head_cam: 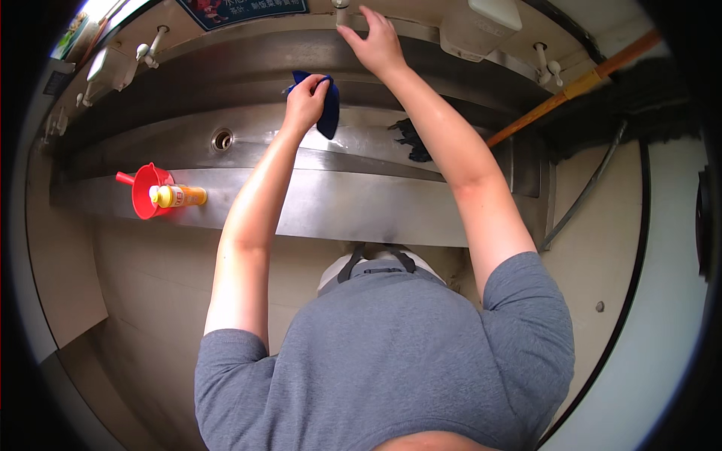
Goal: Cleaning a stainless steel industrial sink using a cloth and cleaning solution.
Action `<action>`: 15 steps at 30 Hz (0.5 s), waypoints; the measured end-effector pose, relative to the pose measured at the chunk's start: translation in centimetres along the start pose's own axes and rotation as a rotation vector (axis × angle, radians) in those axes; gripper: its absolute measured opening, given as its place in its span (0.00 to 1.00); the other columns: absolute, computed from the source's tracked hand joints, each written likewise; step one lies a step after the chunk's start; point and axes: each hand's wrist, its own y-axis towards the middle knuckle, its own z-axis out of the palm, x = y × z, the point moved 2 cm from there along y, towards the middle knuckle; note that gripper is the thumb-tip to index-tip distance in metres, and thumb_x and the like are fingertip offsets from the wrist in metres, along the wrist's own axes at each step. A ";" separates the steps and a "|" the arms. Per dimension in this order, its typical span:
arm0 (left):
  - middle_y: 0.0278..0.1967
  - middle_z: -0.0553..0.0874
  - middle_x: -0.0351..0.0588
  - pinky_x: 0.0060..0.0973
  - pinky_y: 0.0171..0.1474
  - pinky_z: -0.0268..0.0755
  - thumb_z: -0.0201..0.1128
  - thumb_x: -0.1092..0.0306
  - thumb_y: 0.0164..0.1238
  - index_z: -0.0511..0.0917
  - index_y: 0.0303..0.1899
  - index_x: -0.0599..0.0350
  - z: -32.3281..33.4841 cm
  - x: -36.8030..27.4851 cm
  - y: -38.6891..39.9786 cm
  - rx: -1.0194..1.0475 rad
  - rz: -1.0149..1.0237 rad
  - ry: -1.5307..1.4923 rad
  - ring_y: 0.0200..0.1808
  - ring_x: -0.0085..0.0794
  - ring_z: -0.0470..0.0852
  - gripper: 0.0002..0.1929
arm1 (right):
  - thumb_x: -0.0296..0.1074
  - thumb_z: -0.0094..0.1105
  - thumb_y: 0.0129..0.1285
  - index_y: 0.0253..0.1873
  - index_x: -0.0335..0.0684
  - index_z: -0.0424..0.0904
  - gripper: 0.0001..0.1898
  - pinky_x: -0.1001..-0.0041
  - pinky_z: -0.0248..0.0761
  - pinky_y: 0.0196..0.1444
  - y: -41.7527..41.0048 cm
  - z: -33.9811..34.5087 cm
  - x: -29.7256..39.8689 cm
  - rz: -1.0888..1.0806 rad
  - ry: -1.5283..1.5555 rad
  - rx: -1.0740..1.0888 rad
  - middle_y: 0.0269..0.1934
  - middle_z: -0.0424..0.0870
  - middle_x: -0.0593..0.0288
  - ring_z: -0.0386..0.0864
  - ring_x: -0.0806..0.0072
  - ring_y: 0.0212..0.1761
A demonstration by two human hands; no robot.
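A crumpled dark blue cloth (329,115) hangs from my left hand (306,100), whose fingers pinch it over the basin of a long stainless steel trough sink (361,200). My right hand (377,42) is raised at the back wall beside a white tap (340,8), thumb and fingers apart and nothing held; whether a fingertip touches the tap I cannot tell. At the left, on the sink's front ledge, a red plastic dipper (144,194) stands with a yellow-capped bottle (189,195) lying against its rim.
A round drain (222,139) opens left of my left hand. Mop strands (414,141) lie in the basin at right, near a wooden pole (564,93). White taps (542,65) and soap dispensers (479,28) line the wall. A grey hose (589,183) hangs at right.
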 end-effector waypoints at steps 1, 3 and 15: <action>0.31 0.84 0.50 0.25 0.41 0.71 0.59 0.60 0.64 0.81 0.43 0.59 0.3 0.1 1.0 0.022 -0.028 0.051 0.33 0.32 0.82 0.13 | 0.45 0.61 0.60 0.57 0.31 0.71 0.27 0.69 0.71 0.52 2.2 0.6 0.5 -0.003 0.009 0.010 0.52 0.77 0.48 0.78 0.61 0.50; 0.31 0.84 0.50 0.26 0.40 0.72 0.60 0.59 0.63 0.81 0.43 0.58 1.0 1.0 2.7 0.028 -0.062 0.076 0.33 0.33 0.82 0.14 | 0.47 0.59 0.59 0.57 0.32 0.69 0.28 0.61 0.66 0.55 5.3 1.7 1.2 -0.025 0.035 0.107 0.43 0.79 0.43 0.74 0.51 0.50; 0.33 0.85 0.55 0.31 0.42 0.73 0.61 0.59 0.60 0.82 0.42 0.58 5.2 2.9 10.8 0.144 -0.042 0.133 0.36 0.44 0.84 0.15 | 0.36 0.49 0.66 0.51 0.33 0.75 0.14 0.63 0.68 0.52 8.1 0.7 -1.4 -0.250 0.356 0.376 0.44 0.80 0.44 0.76 0.52 0.48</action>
